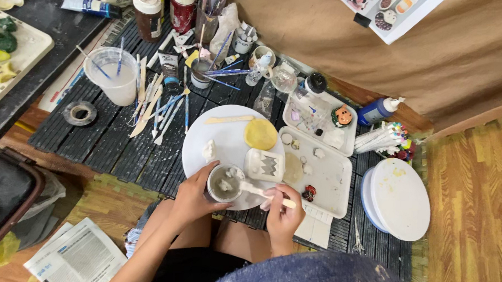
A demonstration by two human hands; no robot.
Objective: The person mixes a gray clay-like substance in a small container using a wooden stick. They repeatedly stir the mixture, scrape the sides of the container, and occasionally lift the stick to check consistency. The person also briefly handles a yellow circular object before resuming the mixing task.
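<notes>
Left hand (192,197) wraps around a small grey cup (224,183) of pale paste, just over the round white plate (220,137). Right hand (284,211) pinches a flat wooden stick (266,194), tip dipped in the cup.

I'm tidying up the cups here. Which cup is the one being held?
The small grey cup over the round white plate, gripped by the left hand. The bigger clear plastic cup stands apart, untouched, with sticks in it.

I sat on a wooden floor (470,221) with a woven mat (101,200) under me. A dark slatted desk (112,141) stood ahead, tan cloth (343,44) draped behind it, and newspapers (77,257) lay at my left in even light.
</notes>
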